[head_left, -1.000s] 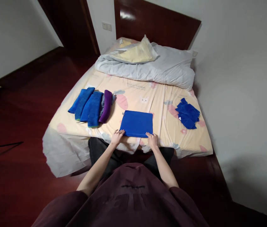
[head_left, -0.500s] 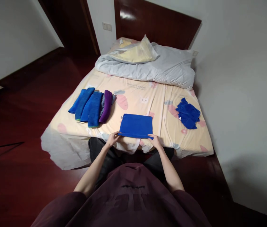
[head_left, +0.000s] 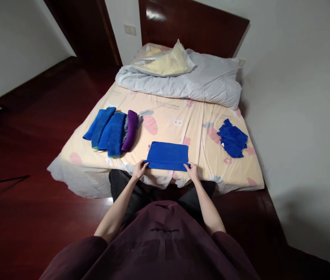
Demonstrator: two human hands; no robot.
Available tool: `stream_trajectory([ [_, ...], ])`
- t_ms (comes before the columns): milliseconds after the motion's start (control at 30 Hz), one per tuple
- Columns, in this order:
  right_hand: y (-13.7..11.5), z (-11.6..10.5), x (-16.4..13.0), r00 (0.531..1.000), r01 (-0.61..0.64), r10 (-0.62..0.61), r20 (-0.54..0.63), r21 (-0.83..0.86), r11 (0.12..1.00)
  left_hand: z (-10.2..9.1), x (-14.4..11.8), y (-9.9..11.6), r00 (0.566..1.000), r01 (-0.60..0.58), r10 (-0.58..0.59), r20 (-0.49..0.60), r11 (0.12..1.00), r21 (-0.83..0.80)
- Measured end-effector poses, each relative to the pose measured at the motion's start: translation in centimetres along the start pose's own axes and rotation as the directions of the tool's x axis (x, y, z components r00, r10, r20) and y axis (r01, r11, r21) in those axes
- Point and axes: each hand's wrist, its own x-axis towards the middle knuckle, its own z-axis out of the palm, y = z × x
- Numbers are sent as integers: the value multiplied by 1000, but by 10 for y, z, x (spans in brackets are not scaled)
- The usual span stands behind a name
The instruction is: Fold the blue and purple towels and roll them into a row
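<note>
1. In the head view, we are standing at the foot of the bed (head_left: 200, 128) with both arms reaching forward to a blue cloth (head_left: 167, 155) lying flat near the bed's close edge.
2. Our left hand (head_left: 139, 170) is pinching the cloth's near left corner, and our right hand (head_left: 192, 171) is pinching the near right corner; both are closing on the cloth, fingers curling over its edge.
3. We are holding it by these two corners, we judge, because that keeps the near edge straight and taut, so it can be moved evenly.
4. The cloth's long axis is running left to right across the bed, its short sides pointing toward the headboard and toward us.
5. Rolled towels (head_left: 114, 132) are lying side by side to the left, a crumpled blue cloth pile (head_left: 232, 139) sits to the right, and a bunched duvet (head_left: 188, 79) is resting at the far end.
</note>
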Motion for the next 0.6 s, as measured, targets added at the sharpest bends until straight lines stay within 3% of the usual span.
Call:
stream_trajectory([
  [300, 11, 0, -9, 999, -3, 3, 36, -11, 1000, -1, -4, -11, 999, 32, -33, 9, 997, 76],
  [467, 12, -3, -11, 995, -40, 38, 94, 12, 999, -1, -8, -14, 1000, 30, -30, 1, 998, 49],
  [600, 14, -1, -11, 997, -36, 34, 76, 24, 999, -2, -9, -17, 999, 52, -52, 8, 999, -16],
])
